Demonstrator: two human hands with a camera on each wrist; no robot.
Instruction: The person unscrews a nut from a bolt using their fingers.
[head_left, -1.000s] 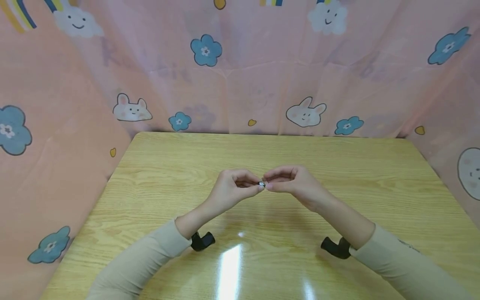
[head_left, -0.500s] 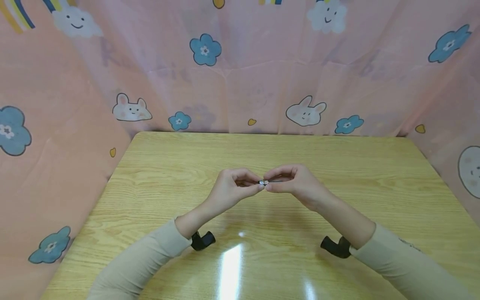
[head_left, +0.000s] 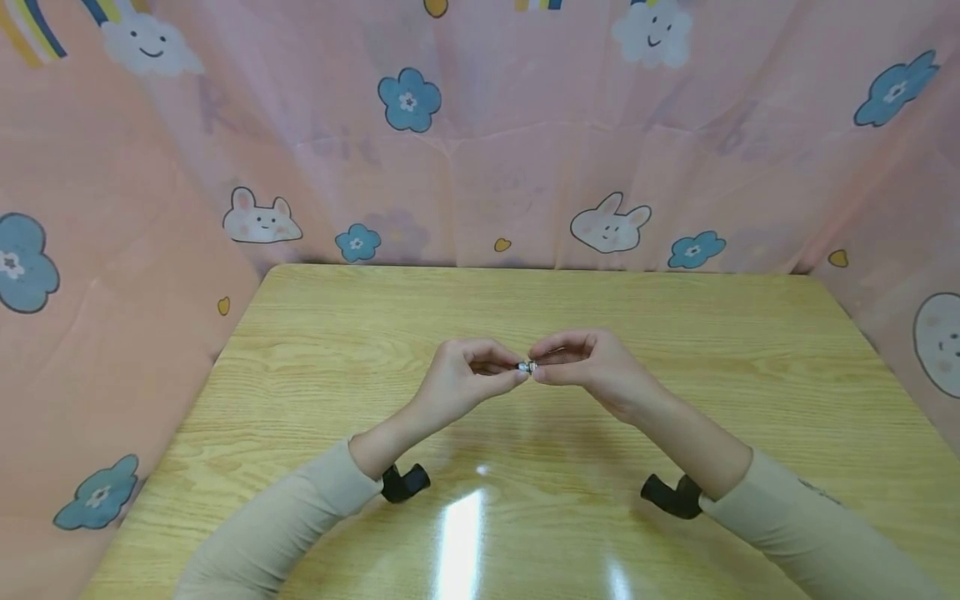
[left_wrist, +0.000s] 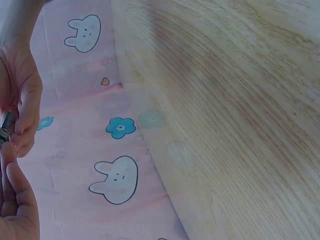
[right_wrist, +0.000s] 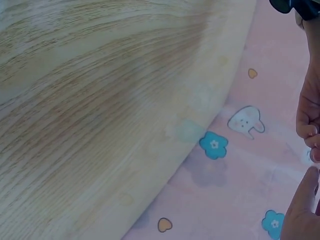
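Note:
Above the middle of the table, my two hands meet fingertip to fingertip at a small metal bolt [head_left: 522, 366]. My left hand [head_left: 456, 379] pinches the bolt between thumb and fingers. From the other side, the thumb and fingertips of my right hand [head_left: 600, 373] are at a small nut [head_left: 532, 367] on it. In the left wrist view, a dark shaft [left_wrist: 8, 121] and a shiny ring-like part show between the two hands at the left edge. The right wrist view has both hands at its right edge, the metal parts mostly hidden.
A wood-grain table [head_left: 337, 333] lies under the hands. Pink cloth [head_left: 480, 167] with printed flowers and rabbits hangs behind it and at the sides. Black wrist-worn devices show below the left wrist [head_left: 406, 483] and below the right wrist [head_left: 672, 497].
The right fingertips have shifted slightly at the nut; half a second ago a thin dark line showed beyond it, now not visible. The left hand has stayed in place.

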